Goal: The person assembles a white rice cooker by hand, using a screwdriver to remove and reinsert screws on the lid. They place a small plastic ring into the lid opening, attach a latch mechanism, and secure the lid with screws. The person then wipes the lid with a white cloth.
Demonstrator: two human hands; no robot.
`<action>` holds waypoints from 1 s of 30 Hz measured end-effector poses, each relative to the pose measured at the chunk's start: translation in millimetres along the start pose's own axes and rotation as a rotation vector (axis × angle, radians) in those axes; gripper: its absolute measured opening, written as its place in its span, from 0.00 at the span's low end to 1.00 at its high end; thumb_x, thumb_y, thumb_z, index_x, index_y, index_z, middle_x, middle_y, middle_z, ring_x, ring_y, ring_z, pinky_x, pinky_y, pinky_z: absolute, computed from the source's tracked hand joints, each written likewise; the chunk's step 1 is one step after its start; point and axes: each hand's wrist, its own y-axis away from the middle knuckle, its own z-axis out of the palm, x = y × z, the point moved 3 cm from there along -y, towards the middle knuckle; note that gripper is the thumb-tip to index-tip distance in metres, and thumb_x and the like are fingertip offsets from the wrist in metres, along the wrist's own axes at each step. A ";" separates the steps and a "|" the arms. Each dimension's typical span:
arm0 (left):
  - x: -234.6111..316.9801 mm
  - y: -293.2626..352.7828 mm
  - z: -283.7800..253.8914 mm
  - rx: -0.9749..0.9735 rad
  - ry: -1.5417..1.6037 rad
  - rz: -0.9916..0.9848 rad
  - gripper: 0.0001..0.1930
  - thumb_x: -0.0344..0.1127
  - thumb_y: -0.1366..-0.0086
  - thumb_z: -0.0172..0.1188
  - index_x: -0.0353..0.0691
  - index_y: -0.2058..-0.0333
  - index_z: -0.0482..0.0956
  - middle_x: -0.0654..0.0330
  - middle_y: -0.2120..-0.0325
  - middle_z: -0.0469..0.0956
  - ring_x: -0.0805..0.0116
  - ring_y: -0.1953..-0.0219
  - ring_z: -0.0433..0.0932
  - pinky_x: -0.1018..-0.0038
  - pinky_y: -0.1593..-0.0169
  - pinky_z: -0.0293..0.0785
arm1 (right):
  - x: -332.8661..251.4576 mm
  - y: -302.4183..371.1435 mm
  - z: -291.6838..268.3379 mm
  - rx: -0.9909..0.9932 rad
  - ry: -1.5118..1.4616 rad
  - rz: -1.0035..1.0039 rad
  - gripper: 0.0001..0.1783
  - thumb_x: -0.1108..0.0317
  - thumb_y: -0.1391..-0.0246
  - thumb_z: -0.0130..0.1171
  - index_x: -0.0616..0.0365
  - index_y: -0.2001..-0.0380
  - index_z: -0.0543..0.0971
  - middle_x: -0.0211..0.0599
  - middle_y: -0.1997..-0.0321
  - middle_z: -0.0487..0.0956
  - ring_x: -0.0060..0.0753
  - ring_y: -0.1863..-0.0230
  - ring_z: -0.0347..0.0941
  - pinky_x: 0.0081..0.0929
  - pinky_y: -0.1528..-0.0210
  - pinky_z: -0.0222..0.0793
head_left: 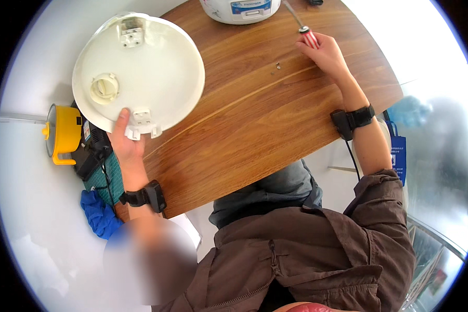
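Note:
A round white plastic lid [156, 78], its hollow inner side facing up, is raised at the left over the wooden table. My left hand [125, 140] grips its near rim, the thumb on the inside and the other fingers hidden beneath. Inside the lid are a round socket and two small hinge-like mounts at opposite edges. At the far right, my right hand [327, 56] is closed around the red-and-white striped handle of a screwdriver [309, 38], whose metal shaft points away from me. A few tiny metal pieces, perhaps screws [277, 66], lie on the tabletop between my hands.
A white rice cooker body [243, 15] stands at the table's [244, 135] far edge. Beyond the left edge are a yellow pot [66, 134], black equipment with cables [94, 148], a green mat [100, 177] and blue cloth [98, 213]. A blue bag [398, 156] hangs at the right.

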 end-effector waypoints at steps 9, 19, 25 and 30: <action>-47.4 28.1 47.5 -0.132 -0.015 -0.173 0.36 0.22 0.34 0.59 0.35 0.29 0.57 0.50 0.40 0.73 0.56 0.40 0.75 0.58 0.37 0.75 | -21.5 -14.2 28.4 -0.378 0.077 -0.219 0.14 0.61 0.43 0.70 0.58 0.58 0.86 0.39 0.64 0.88 0.32 0.64 0.82 0.30 0.56 0.75; -71.4 19.5 76.5 -0.065 0.027 -0.300 0.30 0.24 0.33 0.59 0.31 0.33 0.62 0.50 0.41 0.74 0.56 0.39 0.76 0.58 0.37 0.76 | -9.9 -3.3 18.6 -0.164 -0.128 -0.006 0.08 0.66 0.43 0.69 0.58 0.64 0.83 0.24 0.70 0.80 0.17 0.66 0.73 0.22 0.57 0.72; -73.8 21.2 74.2 -0.077 0.056 -0.291 0.31 0.24 0.33 0.60 0.31 0.33 0.62 0.49 0.39 0.73 0.56 0.38 0.76 0.60 0.36 0.75 | -26.5 24.3 27.2 -0.149 -0.037 -0.066 0.10 0.67 0.45 0.71 0.58 0.63 0.82 0.26 0.68 0.82 0.19 0.65 0.74 0.23 0.56 0.72; -77.4 20.7 78.4 -0.111 0.109 -0.306 0.30 0.23 0.34 0.61 0.31 0.34 0.64 0.50 0.41 0.75 0.57 0.40 0.78 0.62 0.38 0.77 | -24.0 31.2 35.7 -0.068 0.040 -0.085 0.14 0.66 0.46 0.73 0.58 0.60 0.81 0.29 0.67 0.82 0.22 0.64 0.76 0.26 0.55 0.73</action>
